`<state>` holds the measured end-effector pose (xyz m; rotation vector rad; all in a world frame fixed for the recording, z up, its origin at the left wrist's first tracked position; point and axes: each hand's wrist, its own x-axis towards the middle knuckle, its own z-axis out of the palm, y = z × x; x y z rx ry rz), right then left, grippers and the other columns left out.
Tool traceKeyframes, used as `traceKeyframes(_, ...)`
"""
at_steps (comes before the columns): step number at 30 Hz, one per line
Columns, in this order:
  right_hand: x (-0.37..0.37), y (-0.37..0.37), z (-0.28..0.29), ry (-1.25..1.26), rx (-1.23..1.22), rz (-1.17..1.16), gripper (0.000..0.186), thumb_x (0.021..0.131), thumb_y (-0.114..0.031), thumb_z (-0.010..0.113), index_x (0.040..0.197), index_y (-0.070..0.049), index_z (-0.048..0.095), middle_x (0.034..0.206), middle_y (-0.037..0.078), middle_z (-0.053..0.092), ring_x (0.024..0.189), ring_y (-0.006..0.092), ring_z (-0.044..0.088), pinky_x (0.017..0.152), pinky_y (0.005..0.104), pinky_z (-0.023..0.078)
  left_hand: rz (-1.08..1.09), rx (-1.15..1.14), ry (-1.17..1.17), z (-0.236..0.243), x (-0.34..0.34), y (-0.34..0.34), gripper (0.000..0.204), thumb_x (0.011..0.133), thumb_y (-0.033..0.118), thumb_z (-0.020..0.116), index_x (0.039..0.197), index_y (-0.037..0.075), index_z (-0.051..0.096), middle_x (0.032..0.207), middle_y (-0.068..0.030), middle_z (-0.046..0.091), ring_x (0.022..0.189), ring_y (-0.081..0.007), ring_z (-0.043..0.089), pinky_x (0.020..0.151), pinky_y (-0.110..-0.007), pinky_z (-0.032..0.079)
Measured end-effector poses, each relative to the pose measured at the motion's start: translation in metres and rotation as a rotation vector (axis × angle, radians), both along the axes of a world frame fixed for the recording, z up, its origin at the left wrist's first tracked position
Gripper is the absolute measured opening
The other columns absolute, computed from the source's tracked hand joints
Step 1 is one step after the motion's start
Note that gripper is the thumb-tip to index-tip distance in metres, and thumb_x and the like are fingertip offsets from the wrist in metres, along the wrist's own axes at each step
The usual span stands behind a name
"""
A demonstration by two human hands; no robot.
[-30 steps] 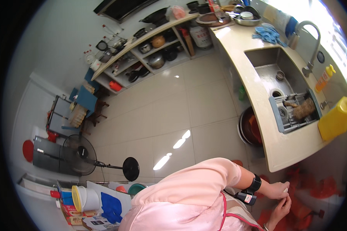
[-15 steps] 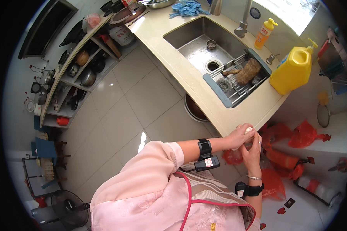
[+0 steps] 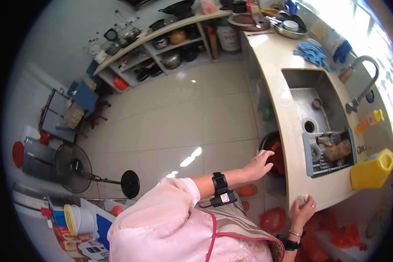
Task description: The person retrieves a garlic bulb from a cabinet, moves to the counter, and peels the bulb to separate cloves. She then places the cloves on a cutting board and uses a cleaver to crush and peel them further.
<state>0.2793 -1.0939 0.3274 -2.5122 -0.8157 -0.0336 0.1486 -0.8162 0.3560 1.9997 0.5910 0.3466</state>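
My left hand (image 3: pixel 258 166) reaches out over the rim of a dark round bin (image 3: pixel 266 140) with a reddish inside, below the counter's edge. Its fingers are apart and slightly bent, with nothing seen between them. At the near corner of the counter (image 3: pixel 299 185), my right hand (image 3: pixel 305 213) is closed around a small whitish lump (image 3: pixel 303 199). The fingers partly cover the lump, so its kind does not show.
A steel sink (image 3: pixel 308 98) holds a rack (image 3: pixel 308 153) with a brown brush (image 3: pixel 337 151) on it. A yellow jug (image 3: pixel 373 169) and an orange bottle (image 3: pixel 369 121) stand beside it. Red bags (image 3: pixel 273 219) lie near my feet; a standing fan (image 3: pixel 74 168) is at left.
My hands were together at the counter corner and have parted. The left has moved over the bin; the right keeps the whitish lump. The view has turned left.
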Motion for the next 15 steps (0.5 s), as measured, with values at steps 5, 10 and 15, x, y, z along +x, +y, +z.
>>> traceKeyframes(5, 0.001, -0.005, -0.008, 0.062, 0.004, -0.028, 0.057, 0.070, -0.013, 0.074, 0.119, 0.003, 0.049, 0.113, 0.021, 0.053, 0.107, 0.0391, 0.050, 0.092, 0.0442, 0.042, 0.228, -0.040, 0.061, -0.006, -0.075, 0.051, 0.042, 0.088, 0.020, 0.053, 0.125, 0.001, 0.046, 0.122, -0.0181, 0.051, 0.094, -0.0279, 0.056, 0.092, -0.038, 0.042)
traceKeyframes(10, 0.005, 0.005, -0.013, 0.036, -0.068, -0.084, 0.055, 0.072, -0.015, 0.072, 0.117, 0.006, 0.050, 0.110, 0.024, 0.055, 0.102, 0.0392, 0.054, 0.089, 0.0430, 0.045, 0.363, -0.087, 0.136, -0.020, -0.120, 0.108, 0.043, 0.088, 0.022, 0.056, 0.126, 0.005, 0.046, 0.121, -0.0148, 0.052, 0.076, -0.0184, 0.057, 0.082, -0.034, 0.046)
traceKeyframes(15, -0.001, 0.065, -0.013, 0.150, 0.112, -0.351, 0.053, 0.075, -0.013, 0.072, 0.119, 0.006, 0.049, 0.111, 0.023, 0.054, 0.101, 0.0356, 0.055, 0.086, 0.0426, 0.046, 0.517, -0.302, 0.012, -0.066, -0.190, 0.218, 0.041, 0.085, 0.014, 0.059, 0.123, 0.003, 0.048, 0.118, -0.0171, 0.054, 0.095, -0.0257, 0.056, 0.085, -0.036, 0.046)
